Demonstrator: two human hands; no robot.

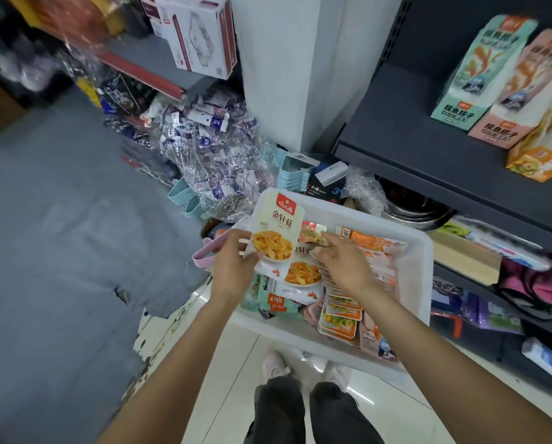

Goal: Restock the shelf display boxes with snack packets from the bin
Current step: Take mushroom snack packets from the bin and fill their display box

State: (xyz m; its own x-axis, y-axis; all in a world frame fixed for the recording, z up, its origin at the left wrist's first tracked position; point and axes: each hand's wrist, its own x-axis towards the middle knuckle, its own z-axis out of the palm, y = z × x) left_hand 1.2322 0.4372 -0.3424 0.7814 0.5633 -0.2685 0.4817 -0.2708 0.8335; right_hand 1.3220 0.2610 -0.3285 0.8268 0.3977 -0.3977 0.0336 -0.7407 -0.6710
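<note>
Head view: gathering snack packets out of the white bin (419,267), with the left hand (233,267) pinching an upright cream enoki-mushroom packet (276,229) by its lower left edge, thumb on the printed face, and the right hand (342,261) reaching into the heap, fingertips curling onto a small red-and-green packet (311,233), though cannot tell whether actually gripping it yet. Best done by pinching one packet flat at its edge, stacking it face-forward against the held one, keeping both aligned for sliding into a display box. Lying just under: a second enoki packet (302,274); along the right, a row of orange sachets (340,315). Standing well apart on the dark shelf (428,155) upper right: mint and pink display boxes (479,91). Spreading left: grey floor (60,219), cellophane-wrapped clutter (217,145); below, glossy tiles (233,379).
</note>
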